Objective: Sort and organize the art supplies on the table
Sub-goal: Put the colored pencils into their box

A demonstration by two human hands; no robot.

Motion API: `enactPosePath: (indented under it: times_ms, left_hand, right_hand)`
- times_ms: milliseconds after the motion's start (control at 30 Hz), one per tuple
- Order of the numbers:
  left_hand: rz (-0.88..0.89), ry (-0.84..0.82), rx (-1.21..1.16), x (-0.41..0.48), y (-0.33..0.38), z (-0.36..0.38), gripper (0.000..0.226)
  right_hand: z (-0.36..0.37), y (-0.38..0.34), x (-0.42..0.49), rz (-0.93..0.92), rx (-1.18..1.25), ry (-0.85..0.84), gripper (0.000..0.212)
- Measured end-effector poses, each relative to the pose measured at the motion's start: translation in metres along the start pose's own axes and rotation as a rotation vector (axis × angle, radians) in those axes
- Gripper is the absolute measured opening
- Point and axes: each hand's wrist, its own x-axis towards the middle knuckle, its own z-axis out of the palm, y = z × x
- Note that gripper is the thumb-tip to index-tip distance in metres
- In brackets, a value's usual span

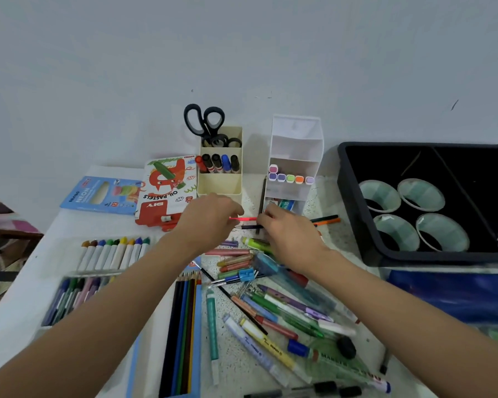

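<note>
My left hand [210, 218] and my right hand [288, 234] meet over the table's middle, both with curled fingers on a few coloured pencils: a neon red one [243, 218] and a dark purple one [249, 226] span the gap between them. An orange and a dark green pencil [327, 220] stick out to the right of my right hand. A loose heap of markers, pens and glitter tubes [270, 305] lies below my hands. A blue box of coloured pencils [184, 326] lies open at bottom centre.
A cream organizer [220, 185] with scissors and markers and a white tiered organizer [295, 156] with pastel markers stand at the back. Oil pastels box [167, 191] and neon box [101, 195] lie left. Crayon trays [98, 271] are at left, a black bin with tape rolls [354, 202] right.
</note>
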Motion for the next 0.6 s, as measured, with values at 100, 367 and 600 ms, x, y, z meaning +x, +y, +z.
enactPosePath:
  times_ms: [100, 367, 600]
  left_hand:
    - [-0.046, 0.037, -0.066, -0.017, -0.002, -0.031, 0.023]
    - [-0.207, 0.041, -0.407, -0.089, -0.036, -0.095, 0.012]
    - [-0.362, 0.075, -0.665, -0.156, -0.053, -0.123, 0.011]
  right_hand:
    - [-0.015, -0.015, -0.003, -0.037, 0.022, 0.043, 0.043]
    - [-0.042, -0.053, -0.013, 0.073, 0.289, 0.213, 0.019]
    - [-0.055, -0.101, -0.022, 0.274, 0.845, 0.318, 0.009]
